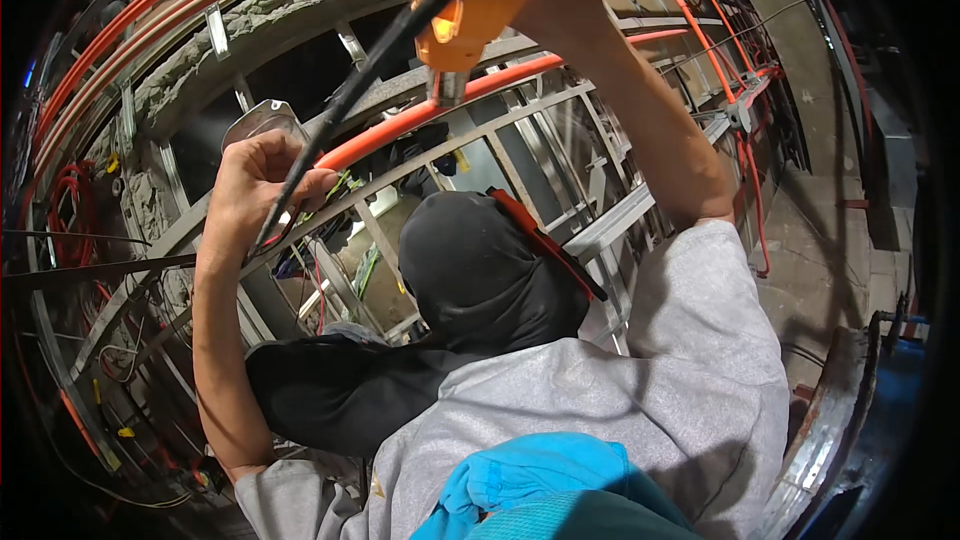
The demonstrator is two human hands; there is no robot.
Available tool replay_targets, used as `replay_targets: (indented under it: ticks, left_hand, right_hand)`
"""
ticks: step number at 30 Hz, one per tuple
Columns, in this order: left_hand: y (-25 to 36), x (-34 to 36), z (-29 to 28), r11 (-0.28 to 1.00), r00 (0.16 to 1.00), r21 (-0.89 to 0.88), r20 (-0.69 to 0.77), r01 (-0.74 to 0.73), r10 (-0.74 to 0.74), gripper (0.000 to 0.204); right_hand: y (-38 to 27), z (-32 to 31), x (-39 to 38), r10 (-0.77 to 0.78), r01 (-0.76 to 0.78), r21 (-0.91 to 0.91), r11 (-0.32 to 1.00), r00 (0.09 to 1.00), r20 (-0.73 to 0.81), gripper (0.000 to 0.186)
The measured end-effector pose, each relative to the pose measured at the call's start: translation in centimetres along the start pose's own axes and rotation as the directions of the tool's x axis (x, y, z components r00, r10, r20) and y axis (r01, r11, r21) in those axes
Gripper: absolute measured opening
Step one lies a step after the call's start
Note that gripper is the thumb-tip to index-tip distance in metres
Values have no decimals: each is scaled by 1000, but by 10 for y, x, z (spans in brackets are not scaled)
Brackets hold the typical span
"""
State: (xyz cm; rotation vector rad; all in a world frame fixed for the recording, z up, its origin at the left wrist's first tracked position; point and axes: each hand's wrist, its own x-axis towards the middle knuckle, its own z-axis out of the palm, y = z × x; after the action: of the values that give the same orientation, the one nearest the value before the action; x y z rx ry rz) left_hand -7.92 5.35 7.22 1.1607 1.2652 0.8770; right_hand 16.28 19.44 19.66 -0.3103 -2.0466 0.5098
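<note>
My left hand (pixel 262 180) is closed with thumb and fingers on the near end of an orange conduit (pixel 375 140). Just past those knuckles shows a rounded metal plate (pixel 265 120); whether my fingers touch it I cannot tell. Overhead, my right hand (pixel 560 2) is wrapped round an orange power tool (pixel 478 15), partly cut off by the top edge. The tool's metal nose (pixel 449 88) reaches down to the conduit, seemingly against it. A thick black cable (pixel 385 45) crosses diagonally in front of the conduit and passes close by my left fingers.
Metal framing (pixel 590 230) spans the space behind the conduit. Further orange conduits (pixel 680 0) run along the upper right, meeting a metal box (pixel 738 116). Coiled red cable (pixel 72 200) hangs at left. Rounded black fabric (pixel 480 270) and a blue cloth (pixel 540 480) lie below my hands.
</note>
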Motion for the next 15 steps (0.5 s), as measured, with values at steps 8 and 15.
replay_targets:
  ticks: [8,15]
  left_hand:
    - [-3,-4,2,997,999,76,-39,-21,24,28]
    - [5,-1,10,991,999,130,-17,-31,34,33]
  right_hand:
    - [24,-39,-28,296,-338,641,689,939,177,15]
    - [41,-75,-60,221,-239,489,839,971,96,14]
